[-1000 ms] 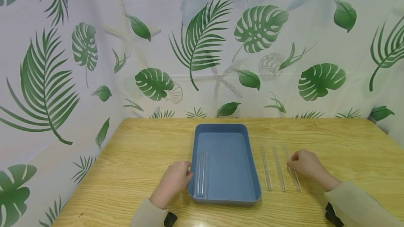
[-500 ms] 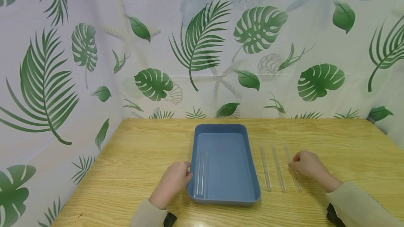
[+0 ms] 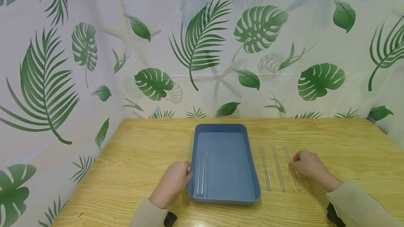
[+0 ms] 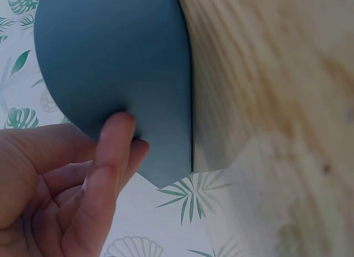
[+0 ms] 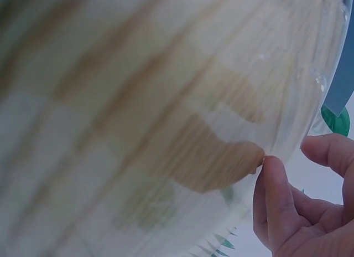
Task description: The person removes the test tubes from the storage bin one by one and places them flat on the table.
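A blue rectangular tray [image 3: 225, 202] lies on the table, with clear test tubes [image 3: 201, 178] side by side along its left wall. My left hand [image 3: 176, 178] pinches that left wall at the rim; in the left wrist view the fingertips [image 4: 119, 127] press its outer face while the thumb goes behind it. To the tray's right, three more clear tubes lie roughly parallel. My right hand [image 3: 307, 164] pinches the rightmost test tube [image 3: 296, 179] near its middle between thumb and forefinger, low over the wood. The middle tube [image 3: 279, 171] and left tube [image 3: 266, 171] lie untouched.
The wooden table [image 3: 151, 136] carries the tray and tubes. A white cloth [image 3: 202, 97] printed with green leaves hangs behind the table and along its left side. The tray's raised walls stand between the two groups of tubes.
My right hand has shifted very slightly to the right, along with the rightmost test tube. My left hand and the tray stay where they were.
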Demonstrator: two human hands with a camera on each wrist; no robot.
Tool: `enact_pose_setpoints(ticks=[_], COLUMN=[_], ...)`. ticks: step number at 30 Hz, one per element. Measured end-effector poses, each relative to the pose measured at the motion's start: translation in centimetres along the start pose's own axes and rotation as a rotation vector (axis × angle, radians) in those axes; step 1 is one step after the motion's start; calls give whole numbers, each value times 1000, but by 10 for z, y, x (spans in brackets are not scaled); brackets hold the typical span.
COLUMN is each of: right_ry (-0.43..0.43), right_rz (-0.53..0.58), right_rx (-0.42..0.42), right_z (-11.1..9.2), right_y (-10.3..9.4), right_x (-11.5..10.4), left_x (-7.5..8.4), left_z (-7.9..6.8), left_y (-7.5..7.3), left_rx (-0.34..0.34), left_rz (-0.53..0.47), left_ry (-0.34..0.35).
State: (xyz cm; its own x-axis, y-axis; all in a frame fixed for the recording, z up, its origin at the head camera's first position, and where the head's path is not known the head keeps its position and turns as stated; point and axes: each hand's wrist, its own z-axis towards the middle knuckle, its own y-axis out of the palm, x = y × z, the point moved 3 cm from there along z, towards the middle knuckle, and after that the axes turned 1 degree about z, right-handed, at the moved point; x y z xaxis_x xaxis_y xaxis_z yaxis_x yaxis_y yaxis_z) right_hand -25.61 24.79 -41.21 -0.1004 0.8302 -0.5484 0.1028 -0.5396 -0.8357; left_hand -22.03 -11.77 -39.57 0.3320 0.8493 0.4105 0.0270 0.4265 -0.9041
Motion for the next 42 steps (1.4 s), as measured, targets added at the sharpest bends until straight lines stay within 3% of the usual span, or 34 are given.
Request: enact_pose_setpoints(ticks=[13,25,33,42], right_ry=[3,-36,-45,-69], right_rz=[0,-60,-43,-14], right_rx=[-15,0,0,-16], right_z=[0,3,2,5], right_y=[-2,-16,-18,-7], right_x=[0,-4,-15,-34], left_x=[2,1,-1,0], left_z=[0,0,0,-1], left_y=[-2,-3,-3,-1], left_rx=[3,4,14,11], left_rz=[3,-5,-6,-10], left_ry=[2,-3,4,10])
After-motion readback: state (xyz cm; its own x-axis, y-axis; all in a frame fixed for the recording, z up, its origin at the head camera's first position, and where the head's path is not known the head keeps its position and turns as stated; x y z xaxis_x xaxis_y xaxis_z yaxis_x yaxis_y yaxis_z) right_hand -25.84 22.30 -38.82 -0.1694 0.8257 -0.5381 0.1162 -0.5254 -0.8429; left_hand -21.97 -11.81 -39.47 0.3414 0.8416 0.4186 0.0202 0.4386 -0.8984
